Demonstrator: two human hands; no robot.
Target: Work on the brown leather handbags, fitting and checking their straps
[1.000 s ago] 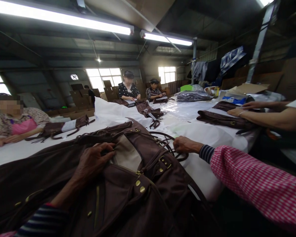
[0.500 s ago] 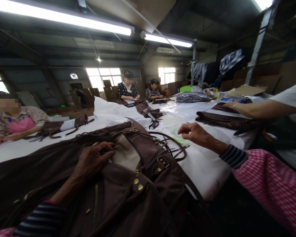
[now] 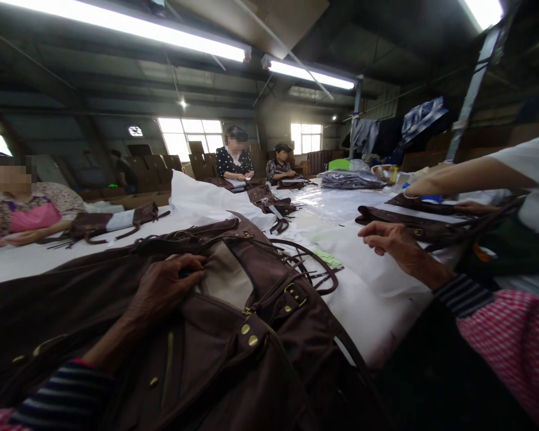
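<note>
Around our brown bag (image 3: pixel 224 359), which fills the foreground from eight o'clock to five, much lies close by; at four o'clock its looped straps (image 3: pixel 335 281) spill onto the table beside a pale green patch (image 3: pixel 327 258); at three o'clock a second bag (image 3: pixel 386 215) lies under a co-worker's arm (image 3: pixel 476 173), and our right hand covers part of it from view; at nine o'clock another co-worker (image 3: pixel 31 215) sits by a third bag (image 3: pixel 87 224); two more people work toward eleven and twelve, with more brown bags before them; between two and three o'clock sits a stack in clear plastic (image 3: pixel 353 179).

Our left hand (image 3: pixel 168 281), at eight o'clock, lies on the bag with fingers curled at the edge of its unzipped, beige-lined opening; we cannot tell whether they pinch the edge; our right hand (image 3: pixel 388 242), just past three o'clock, is raised with fingers loosely bent and nothing visible in it.

The table (image 3: pixel 363 323) is covered in white sheeting, humped toward ten o'clock; the room is dim, with a long tube lamp (image 3: pixel 161 33) at eleven, bright windows (image 3: pixel 191 136) below it and clothes (image 3: pixel 422 118) hanging at two.
</note>
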